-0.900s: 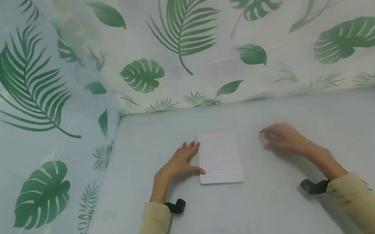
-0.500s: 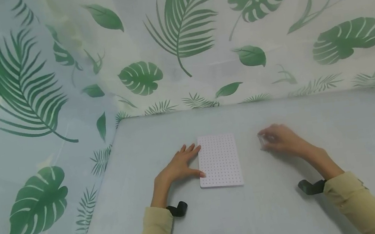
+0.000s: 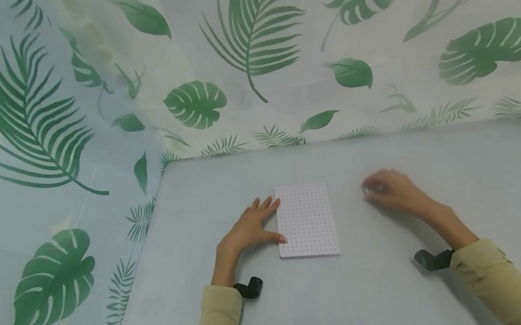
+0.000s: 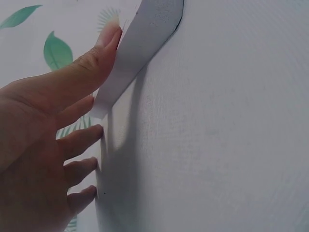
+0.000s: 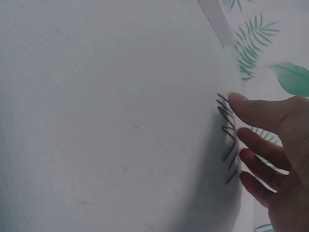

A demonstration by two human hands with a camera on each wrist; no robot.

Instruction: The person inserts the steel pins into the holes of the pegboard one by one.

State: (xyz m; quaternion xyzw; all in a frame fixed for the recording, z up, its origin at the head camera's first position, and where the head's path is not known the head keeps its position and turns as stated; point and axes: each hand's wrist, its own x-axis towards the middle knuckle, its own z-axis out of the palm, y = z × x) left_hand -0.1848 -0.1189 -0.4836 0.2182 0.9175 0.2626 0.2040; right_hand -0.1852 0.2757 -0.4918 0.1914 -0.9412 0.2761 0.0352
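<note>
A white pegboard (image 3: 305,221) dotted with rows of small holes lies flat on the table. My left hand (image 3: 251,227) rests at its left edge, fingers spread and fairly straight, with the thumb on the near-left part. In the left wrist view the thumb (image 4: 104,48) touches the board's side (image 4: 137,43). To the right of the board, my right hand (image 3: 393,189) is low over the table with thumb and fingers curled inward. The right wrist view shows several thin dark bent wire pieces (image 5: 225,114) in a row between the right thumb (image 5: 256,111) and fingertips.
The pale grey tabletop (image 3: 303,309) extends around both hands. A leaf-patterned white curtain (image 3: 275,47) stands behind and to the left. Dark wrist-worn devices, left (image 3: 251,288) and right (image 3: 433,259), jut out over the table.
My right thumb and fingertips have drawn closer together, and less of the thin pieces shows between them. The left hand keeps its place at the board; the head view shifts slightly.
</note>
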